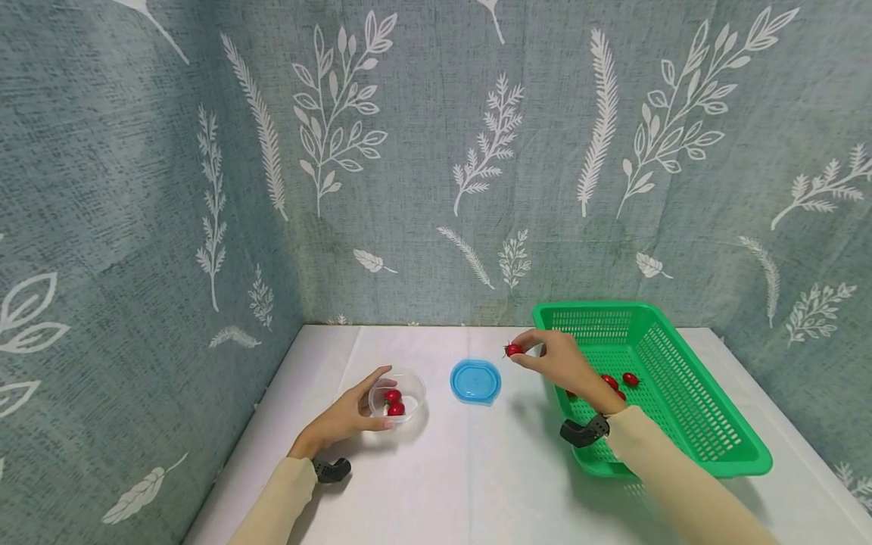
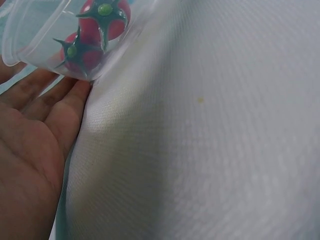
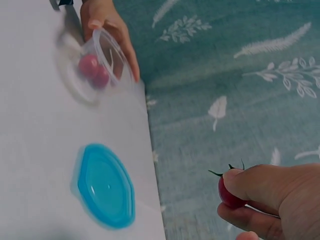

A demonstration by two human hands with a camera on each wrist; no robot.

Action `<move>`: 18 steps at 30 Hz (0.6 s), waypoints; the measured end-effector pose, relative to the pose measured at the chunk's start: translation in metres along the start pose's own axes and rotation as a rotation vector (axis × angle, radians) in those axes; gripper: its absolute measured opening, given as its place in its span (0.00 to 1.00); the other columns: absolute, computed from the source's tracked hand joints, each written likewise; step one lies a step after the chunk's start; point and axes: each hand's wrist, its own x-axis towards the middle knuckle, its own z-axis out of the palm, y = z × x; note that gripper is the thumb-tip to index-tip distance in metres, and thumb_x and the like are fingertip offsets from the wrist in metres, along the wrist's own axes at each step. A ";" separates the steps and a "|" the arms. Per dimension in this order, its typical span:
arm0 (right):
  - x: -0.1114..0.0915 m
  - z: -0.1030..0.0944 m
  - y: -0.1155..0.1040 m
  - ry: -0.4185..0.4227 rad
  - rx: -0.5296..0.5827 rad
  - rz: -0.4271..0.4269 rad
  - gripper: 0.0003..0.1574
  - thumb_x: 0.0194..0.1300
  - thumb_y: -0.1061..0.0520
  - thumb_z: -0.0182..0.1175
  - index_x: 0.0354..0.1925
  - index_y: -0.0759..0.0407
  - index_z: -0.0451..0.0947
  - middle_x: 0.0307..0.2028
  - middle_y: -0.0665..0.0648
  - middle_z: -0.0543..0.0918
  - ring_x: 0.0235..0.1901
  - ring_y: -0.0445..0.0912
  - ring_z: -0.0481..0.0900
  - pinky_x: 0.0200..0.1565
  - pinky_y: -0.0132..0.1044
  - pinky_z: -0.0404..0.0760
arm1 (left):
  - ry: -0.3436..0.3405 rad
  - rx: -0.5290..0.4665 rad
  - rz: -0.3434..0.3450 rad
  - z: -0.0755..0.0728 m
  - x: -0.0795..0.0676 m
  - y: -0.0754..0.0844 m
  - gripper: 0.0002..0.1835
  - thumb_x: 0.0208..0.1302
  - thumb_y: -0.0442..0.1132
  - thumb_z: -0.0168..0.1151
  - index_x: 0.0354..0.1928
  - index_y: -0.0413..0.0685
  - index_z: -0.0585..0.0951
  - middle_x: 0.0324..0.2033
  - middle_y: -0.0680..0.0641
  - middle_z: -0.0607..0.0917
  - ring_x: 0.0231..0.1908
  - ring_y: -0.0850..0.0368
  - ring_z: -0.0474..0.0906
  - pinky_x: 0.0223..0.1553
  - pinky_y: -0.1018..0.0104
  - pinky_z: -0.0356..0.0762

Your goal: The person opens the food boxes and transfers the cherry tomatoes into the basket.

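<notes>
My left hand (image 1: 344, 416) holds a clear round plastic tub (image 1: 414, 387) on the white table, thumb on the near side and fingers round the far side. Two red cherry tomatoes (image 2: 105, 22) with green star-shaped stems lie inside the tub. Between thumb and fingertips my right hand (image 1: 562, 359) pinches another cherry tomato (image 3: 230, 194), raised above the table at the basket's left edge. A blue plastic lid (image 1: 475, 381) lies flat between the two hands.
A green slotted basket (image 1: 702, 393) stands at the right with several cherry tomatoes (image 1: 630, 379) in it, partly hidden by my right forearm. Patterned grey-green cloth (image 1: 422, 166) hangs behind and at the left of the white-covered table (image 1: 436, 484).
</notes>
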 end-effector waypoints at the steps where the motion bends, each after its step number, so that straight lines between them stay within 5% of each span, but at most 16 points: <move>1: -0.001 -0.002 0.003 0.001 0.003 0.010 0.10 0.66 0.54 0.72 0.46 0.52 0.88 0.39 0.51 0.88 0.24 0.46 0.74 0.27 0.39 0.73 | 0.000 0.002 0.002 0.000 0.000 0.000 0.56 0.61 0.39 0.77 0.83 0.53 0.50 0.73 0.44 0.69 0.74 0.46 0.57 0.64 0.54 0.65; 8: -0.009 -0.018 0.017 0.020 0.023 0.044 0.12 0.67 0.54 0.72 0.48 0.53 0.88 0.42 0.54 0.88 0.24 0.47 0.75 0.26 0.39 0.74 | 0.002 -0.003 0.002 0.000 0.000 0.001 0.56 0.61 0.40 0.77 0.83 0.53 0.50 0.73 0.44 0.68 0.75 0.45 0.56 0.66 0.43 0.61; 18: -0.021 -0.039 0.039 0.048 0.017 0.085 0.18 0.69 0.49 0.70 0.52 0.57 0.85 0.46 0.57 0.87 0.29 0.53 0.79 0.28 0.41 0.77 | 0.010 0.031 -0.012 0.000 -0.001 0.001 0.56 0.61 0.42 0.78 0.83 0.54 0.50 0.73 0.46 0.69 0.70 0.48 0.58 0.62 0.49 0.62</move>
